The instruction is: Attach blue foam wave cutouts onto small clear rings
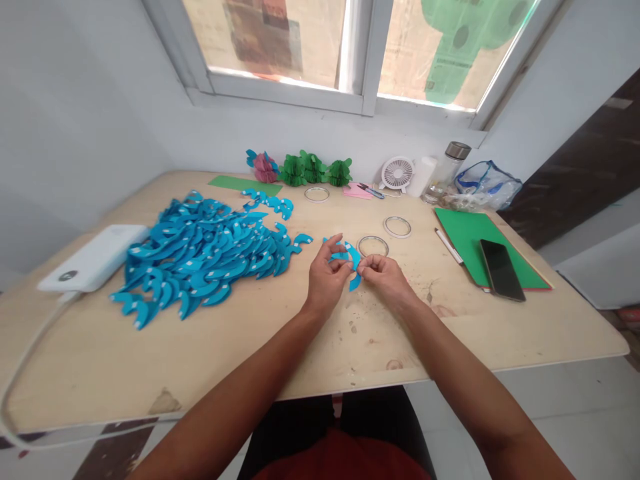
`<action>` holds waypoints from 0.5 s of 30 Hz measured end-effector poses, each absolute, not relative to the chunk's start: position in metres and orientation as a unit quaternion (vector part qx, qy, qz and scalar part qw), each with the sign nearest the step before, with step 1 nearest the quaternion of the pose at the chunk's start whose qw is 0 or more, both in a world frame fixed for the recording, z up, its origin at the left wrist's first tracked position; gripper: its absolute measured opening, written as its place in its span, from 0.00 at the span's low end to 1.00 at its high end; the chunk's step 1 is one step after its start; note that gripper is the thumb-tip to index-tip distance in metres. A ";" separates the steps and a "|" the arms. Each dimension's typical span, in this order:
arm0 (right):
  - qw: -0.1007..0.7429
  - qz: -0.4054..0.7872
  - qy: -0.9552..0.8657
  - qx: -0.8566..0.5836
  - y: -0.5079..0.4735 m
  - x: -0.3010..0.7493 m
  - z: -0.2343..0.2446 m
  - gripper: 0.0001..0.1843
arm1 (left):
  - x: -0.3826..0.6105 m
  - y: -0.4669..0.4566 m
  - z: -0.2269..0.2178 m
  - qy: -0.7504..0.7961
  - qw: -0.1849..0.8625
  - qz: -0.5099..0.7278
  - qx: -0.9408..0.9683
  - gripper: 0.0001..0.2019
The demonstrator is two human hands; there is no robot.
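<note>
My left hand (326,275) and my right hand (386,277) meet over the middle of the wooden table (280,347). Both pinch a curved blue paper piece (353,259) between fingertips, the left on its upper end, the right near its lower end. A large pile of similar blue paper pieces (205,257) with small white tabs lies to the left of my left hand. A clear tape ring (373,245) rests just behind my right hand.
A white power bank (95,259) with cable sits at far left. Two more tape rings (397,227) (317,194), green paper decorations (313,169), a small fan (397,173) and a bottle (447,170) line the back. A phone (501,269) lies on green sheets (473,240) at right.
</note>
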State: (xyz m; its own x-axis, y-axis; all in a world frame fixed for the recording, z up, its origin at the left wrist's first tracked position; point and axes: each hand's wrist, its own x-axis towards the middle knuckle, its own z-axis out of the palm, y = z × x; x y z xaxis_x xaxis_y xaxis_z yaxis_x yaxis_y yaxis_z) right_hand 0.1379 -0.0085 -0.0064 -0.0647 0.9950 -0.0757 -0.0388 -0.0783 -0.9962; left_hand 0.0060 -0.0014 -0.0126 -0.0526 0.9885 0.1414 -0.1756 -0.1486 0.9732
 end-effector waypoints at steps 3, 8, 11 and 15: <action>0.474 0.543 -0.487 -0.494 -0.008 0.139 -0.008 0.05 | 0.006 0.000 -0.014 0.425 0.497 0.588 0.477 0.30; 0.469 0.547 -0.484 -0.497 -0.006 0.140 -0.010 0.06 | 0.005 0.000 -0.014 0.423 0.499 0.589 0.474 0.30; 0.467 0.554 -0.485 -0.490 -0.007 0.141 -0.008 0.07 | 0.005 0.000 -0.013 0.425 0.494 0.588 0.479 0.30; 0.470 0.563 -0.483 -0.478 -0.009 0.141 -0.004 0.10 | 0.004 -0.001 -0.011 0.422 0.485 0.584 0.496 0.30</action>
State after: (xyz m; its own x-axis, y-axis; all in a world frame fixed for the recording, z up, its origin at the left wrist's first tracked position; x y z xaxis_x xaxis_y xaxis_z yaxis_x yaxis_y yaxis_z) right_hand 0.1409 -0.0086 -0.0044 -0.1016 0.9913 -0.0835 -0.0673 -0.0906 -0.9936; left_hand 0.0043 -0.0014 -0.0113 -0.0373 0.9847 0.1699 -0.1482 -0.1736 0.9736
